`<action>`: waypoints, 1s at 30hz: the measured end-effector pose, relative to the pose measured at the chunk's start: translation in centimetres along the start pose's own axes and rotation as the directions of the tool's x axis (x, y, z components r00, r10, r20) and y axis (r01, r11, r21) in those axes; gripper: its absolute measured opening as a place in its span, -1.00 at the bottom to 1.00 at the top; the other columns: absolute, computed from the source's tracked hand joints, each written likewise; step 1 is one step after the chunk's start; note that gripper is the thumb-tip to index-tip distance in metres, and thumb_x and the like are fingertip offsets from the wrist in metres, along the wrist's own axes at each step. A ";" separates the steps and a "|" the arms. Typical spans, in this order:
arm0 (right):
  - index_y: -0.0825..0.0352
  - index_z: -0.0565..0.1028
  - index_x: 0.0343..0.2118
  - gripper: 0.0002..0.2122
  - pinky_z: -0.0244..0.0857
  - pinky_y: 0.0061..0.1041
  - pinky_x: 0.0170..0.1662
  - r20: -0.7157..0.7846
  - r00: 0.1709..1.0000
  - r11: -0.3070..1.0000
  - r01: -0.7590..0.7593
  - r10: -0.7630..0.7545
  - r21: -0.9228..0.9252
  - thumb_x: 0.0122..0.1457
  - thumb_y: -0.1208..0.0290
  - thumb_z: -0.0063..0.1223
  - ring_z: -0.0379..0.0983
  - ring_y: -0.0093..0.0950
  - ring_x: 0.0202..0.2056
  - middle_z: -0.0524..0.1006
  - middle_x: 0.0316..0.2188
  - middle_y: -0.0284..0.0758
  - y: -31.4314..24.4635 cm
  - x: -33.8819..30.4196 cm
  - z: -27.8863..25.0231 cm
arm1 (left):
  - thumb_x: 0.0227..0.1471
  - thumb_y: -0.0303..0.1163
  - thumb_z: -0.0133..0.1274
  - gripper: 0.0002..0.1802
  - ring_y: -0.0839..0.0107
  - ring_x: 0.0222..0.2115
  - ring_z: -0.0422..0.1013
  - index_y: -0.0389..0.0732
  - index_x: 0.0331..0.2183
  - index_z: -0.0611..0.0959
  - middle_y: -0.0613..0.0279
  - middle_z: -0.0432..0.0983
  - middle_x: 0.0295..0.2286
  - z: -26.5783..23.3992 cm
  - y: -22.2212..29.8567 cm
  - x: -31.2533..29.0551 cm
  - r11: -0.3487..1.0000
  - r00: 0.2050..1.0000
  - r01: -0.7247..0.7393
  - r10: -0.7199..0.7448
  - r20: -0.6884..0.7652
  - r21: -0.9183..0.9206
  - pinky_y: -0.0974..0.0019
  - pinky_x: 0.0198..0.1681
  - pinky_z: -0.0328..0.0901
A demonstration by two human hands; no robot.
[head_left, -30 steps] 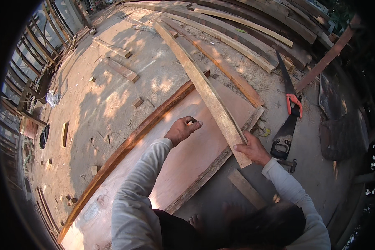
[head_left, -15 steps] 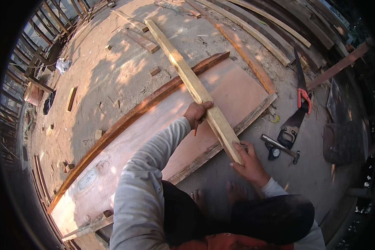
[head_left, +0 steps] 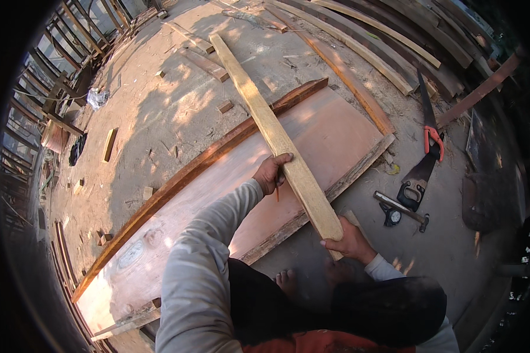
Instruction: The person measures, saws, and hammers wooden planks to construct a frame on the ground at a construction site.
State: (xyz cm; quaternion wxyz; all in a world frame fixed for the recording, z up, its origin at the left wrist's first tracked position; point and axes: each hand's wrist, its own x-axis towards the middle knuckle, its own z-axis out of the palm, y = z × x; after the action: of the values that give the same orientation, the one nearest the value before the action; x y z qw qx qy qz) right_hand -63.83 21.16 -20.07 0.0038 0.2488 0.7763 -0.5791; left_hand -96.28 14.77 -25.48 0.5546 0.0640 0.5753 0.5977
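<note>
A long pale wooden plank (head_left: 262,112) slants from near my knees to the far ground, crossing above a pinkish plywood panel (head_left: 335,126). My left hand (head_left: 269,173) is closed on the plank's left edge near the middle, thumb over its upper face. A thin orange stick (head_left: 278,193), perhaps a pencil, pokes down from that hand. Around the near end wraps my right hand (head_left: 352,241), with the thumb on top and the other fingers partly hidden. A reddish-brown batten (head_left: 212,150) runs along the panel's far edge, and a weathered batten (head_left: 359,167) along its near edge.
To the right lie a hand saw (head_left: 421,176) with a red-handled tool against it, a hammer (head_left: 400,210) and a tape measure (head_left: 392,217). Stacked boards (head_left: 365,44) fill the far right. Wood offcuts (head_left: 109,145) are scattered over the ground at left.
The plank has turned about its length, so a broad face now shows on top. Its near end has come slightly lower in view, along with my right hand; both hands keep hold.
</note>
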 end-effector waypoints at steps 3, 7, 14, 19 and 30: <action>0.45 0.35 0.10 -0.28 0.38 -0.36 -0.01 0.013 1.000 1.000 0.027 -0.028 0.015 -0.05 0.14 0.44 0.52 -0.34 -0.05 0.56 -0.11 -0.09 -0.5 -0.8 -0.7 | 0.03 -0.05 0.21 -0.61 0.62 -0.76 0.16 -0.12 -0.23 0.55 0.36 0.51 -0.47 0.4 0.4 -1.7 1.000 0.998 -0.027 0.028 0.060 -0.008 0.53 -0.74 0.01; 0.44 0.30 0.16 -0.25 0.36 -0.37 0.02 0.065 0.996 0.998 0.065 -0.066 0.011 -0.02 0.14 0.42 0.51 -0.35 -0.03 0.54 -0.09 -0.10 -0.9 -0.2 -0.3 | -0.02 -0.06 0.22 -0.59 0.60 -0.77 0.15 -0.12 -0.24 0.54 0.36 0.48 -0.51 -1.1 0.9 -4.4 0.994 0.994 -0.110 0.109 -0.020 -0.024 0.51 -0.74 0.00; 0.44 0.20 0.24 -0.19 0.31 -0.36 0.08 0.270 0.911 0.944 0.266 -0.313 0.197 0.08 0.04 0.35 0.45 -0.33 0.03 0.49 -0.01 -0.10 -5.7 4.6 5.6 | -0.02 -0.06 0.20 -0.68 0.58 -0.80 0.18 -0.08 -0.38 0.57 0.41 0.43 -0.63 -10.3 2.7 -9.6 0.961 0.906 -0.262 0.212 -0.368 -0.093 0.45 -0.76 -0.02; 0.41 0.14 0.31 -0.23 0.34 -0.37 0.04 0.290 0.790 0.829 0.442 -0.540 0.341 0.21 0.02 0.21 0.48 -0.35 -0.03 0.51 -0.06 -0.14 -6.7 7.4 9.3 | -0.04 -0.06 0.22 -0.67 0.51 -0.78 0.28 -0.12 -0.41 0.60 0.37 0.44 -0.67 -17.0 2.8 -12.8 0.916 0.786 -0.383 0.257 -0.562 -0.118 0.40 -0.74 0.11; 0.44 0.45 0.08 -0.64 0.41 -0.55 -0.29 0.353 0.917 0.960 0.093 -0.186 0.265 0.30 0.36 0.12 0.48 -0.59 -0.40 0.54 -0.36 -0.32 -2.7 6.7 4.9 | -0.05 0.04 0.21 -0.56 0.42 -0.76 0.25 -0.17 -0.55 0.64 0.22 0.46 -0.66 -31.3 -0.8 -32.9 0.890 0.537 0.407 -0.049 -0.842 0.208 0.26 -0.62 0.15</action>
State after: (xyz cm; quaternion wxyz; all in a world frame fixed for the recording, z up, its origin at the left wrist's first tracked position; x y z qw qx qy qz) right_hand -72.15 18.79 -21.25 0.0796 0.0759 0.7003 -0.7053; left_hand -105.78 -29.03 -17.90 0.2754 -0.1909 0.8726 0.3553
